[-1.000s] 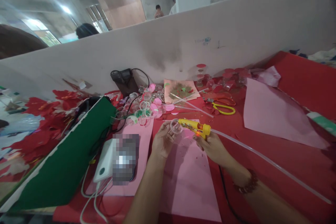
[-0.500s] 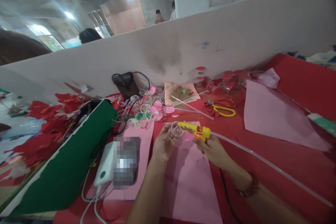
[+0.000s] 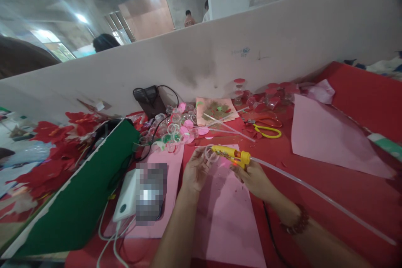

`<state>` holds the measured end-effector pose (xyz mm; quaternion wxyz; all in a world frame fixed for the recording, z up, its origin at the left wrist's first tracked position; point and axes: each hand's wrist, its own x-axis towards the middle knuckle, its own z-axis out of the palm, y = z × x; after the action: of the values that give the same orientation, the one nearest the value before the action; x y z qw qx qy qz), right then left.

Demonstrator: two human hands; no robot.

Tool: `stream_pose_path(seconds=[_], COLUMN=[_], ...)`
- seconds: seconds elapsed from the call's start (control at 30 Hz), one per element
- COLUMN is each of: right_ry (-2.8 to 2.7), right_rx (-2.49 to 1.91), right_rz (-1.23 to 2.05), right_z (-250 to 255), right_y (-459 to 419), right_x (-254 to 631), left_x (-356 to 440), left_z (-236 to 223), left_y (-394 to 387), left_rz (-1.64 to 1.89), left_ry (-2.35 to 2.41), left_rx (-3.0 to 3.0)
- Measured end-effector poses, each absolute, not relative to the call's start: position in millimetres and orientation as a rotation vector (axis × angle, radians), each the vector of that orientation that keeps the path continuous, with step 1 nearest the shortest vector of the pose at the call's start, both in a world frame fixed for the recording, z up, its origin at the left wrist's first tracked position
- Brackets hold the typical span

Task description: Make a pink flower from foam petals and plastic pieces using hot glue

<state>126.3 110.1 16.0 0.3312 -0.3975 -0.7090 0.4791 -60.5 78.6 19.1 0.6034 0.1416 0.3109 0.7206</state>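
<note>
My left hand (image 3: 196,170) pinches a small clear plastic cup (image 3: 211,154), its round rim turned up towards the camera. Wrapped round the handle of a yellow hot glue gun (image 3: 230,154) is my right hand (image 3: 251,177). The gun's nozzle points left and meets the cup's rim; whether it touches I cannot tell. A long clear glue stick (image 3: 314,190) runs out of the gun's back end to the lower right. Beneath both hands lies a pink sheet (image 3: 224,222) with small scraps on it.
Several clear cups with pink and green discs (image 3: 176,130) lie heaped behind my left hand. Yellow-handled scissors (image 3: 266,131) lie behind the gun. A power bank (image 3: 125,194) and a phone (image 3: 151,192) are at left, beside a green board (image 3: 78,192). A white partition (image 3: 194,63) closes the back.
Hardly anything differs. The glue gun and the cup have shifted very slightly, still together at the rim, and both hands keep their grip.
</note>
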Motion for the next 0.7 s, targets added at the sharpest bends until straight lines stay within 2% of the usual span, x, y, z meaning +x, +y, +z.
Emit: stream_pose_path(seconds=[0.7], right_ry=[-1.857], right_rx=[-1.049], right_rz=[1.248], right_z=[14.0], right_y=[112.5], right_x=[127.9], left_x=[-60.0], left_z=[25.4], left_y=[77.7], left_rz=[1.679], left_ry=[0.733], left_rx=[0.302])
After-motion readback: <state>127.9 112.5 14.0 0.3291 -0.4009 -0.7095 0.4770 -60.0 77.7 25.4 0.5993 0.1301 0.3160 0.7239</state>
